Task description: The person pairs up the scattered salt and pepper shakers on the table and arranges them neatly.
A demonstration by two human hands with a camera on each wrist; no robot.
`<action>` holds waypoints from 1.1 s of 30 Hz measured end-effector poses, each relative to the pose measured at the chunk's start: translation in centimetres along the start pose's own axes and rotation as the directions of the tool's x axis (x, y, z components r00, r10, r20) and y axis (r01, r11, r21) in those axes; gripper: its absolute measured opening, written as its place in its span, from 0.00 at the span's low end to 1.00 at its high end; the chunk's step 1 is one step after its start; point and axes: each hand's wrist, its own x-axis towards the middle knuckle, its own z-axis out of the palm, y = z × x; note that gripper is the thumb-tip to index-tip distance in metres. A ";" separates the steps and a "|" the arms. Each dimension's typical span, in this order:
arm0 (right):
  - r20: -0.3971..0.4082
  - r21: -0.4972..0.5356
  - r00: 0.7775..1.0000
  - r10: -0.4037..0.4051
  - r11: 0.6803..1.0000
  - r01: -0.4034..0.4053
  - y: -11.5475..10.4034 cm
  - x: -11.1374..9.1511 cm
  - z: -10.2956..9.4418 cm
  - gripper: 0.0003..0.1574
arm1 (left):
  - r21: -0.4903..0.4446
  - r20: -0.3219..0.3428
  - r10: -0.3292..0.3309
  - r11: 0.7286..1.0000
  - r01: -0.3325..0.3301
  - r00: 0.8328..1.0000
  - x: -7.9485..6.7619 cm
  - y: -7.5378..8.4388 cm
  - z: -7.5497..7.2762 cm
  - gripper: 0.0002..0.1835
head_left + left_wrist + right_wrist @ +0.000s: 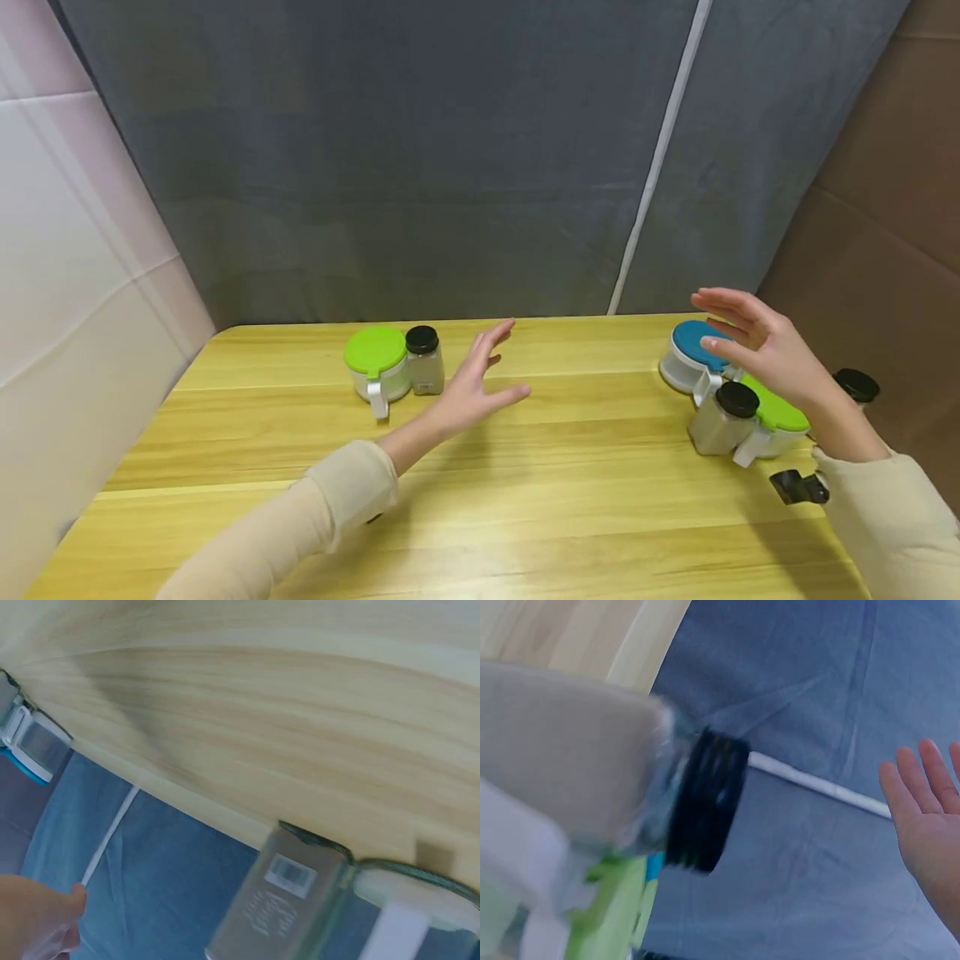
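tabletop: carries all | left hand, right hand: apart, fingers loose, gripping nothing | blue-lidded pot, right green-lidded pot: near right hand, low reach could knock them | right jar: beside both, contact unclear, bump could tip it | left jar: left of left hand, sweep could topple it

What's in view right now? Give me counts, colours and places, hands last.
Table: 1, yellow wood, centre
Green-lidded pots: 2, green and white, left and right
Blue-lidded pot: 1, blue and white, back right
Black-capped jars: 3, black tops, one left, two right
Dark object: 1, black, front right
Backdrop: 1, grey, behind table
White strip: 1, white, down backdrop
Side walls: 2, white left, brown right
Sleeves: 2, cream, foreground
Left hand: 1, bare, centre
Right hand: 1, bare, right
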 end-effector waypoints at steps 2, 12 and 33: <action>-0.016 0.013 1.000 -0.004 1.000 0.004 0.2 -0.6 -0.2 0.32 | -0.020 0.007 -0.007 1.000 0.007 1.000 0.3 -0.3 0.5 0.41; -0.067 -0.012 0.995 0.069 0.997 -0.070 1.9 -4.0 -0.8 0.31 | -0.042 0.059 -0.062 0.997 0.065 0.996 2.6 -3.7 3.8 0.43; -0.104 0.096 0.984 0.145 0.986 -0.135 3.8 -7.2 -0.8 0.28 | -0.129 0.128 -0.144 0.979 0.160 0.981 5.1 -3.7 8.2 0.43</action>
